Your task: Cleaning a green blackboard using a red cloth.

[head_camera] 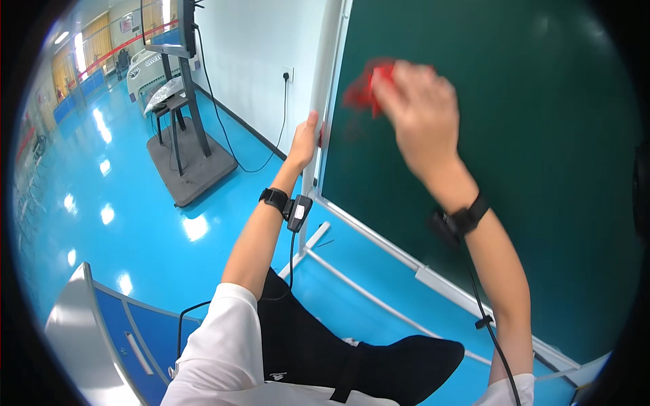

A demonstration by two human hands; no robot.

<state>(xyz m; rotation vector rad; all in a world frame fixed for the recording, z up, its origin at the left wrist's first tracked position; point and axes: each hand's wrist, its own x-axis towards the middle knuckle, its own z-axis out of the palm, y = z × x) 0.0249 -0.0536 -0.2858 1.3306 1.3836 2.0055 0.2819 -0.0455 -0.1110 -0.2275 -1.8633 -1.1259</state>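
Observation:
A green chalkboard (508, 127) in a white metal frame fills the right of the view. My right hand (419, 104) is pressed to its upper left part, fingers bent over a red thing (378, 83), blurred, which looks like a cloth. Whether the red blur beside it is all cloth or partly marks on the board, I cannot tell. My left hand (305, 139) grips the left upright (325, 66) of the board's frame, thumb on top. A bit of something red shows behind that hand. Both wrists wear black straps with small devices and cables.
The board's stand has white tubular legs (376, 297) low in front of me. A wheeled screen stand (190, 152) with trailing cables is at upper left, near a white wall (249, 56) with a socket. A blue cabinet (137, 335) stands at lower left; a hospital bed is farther back.

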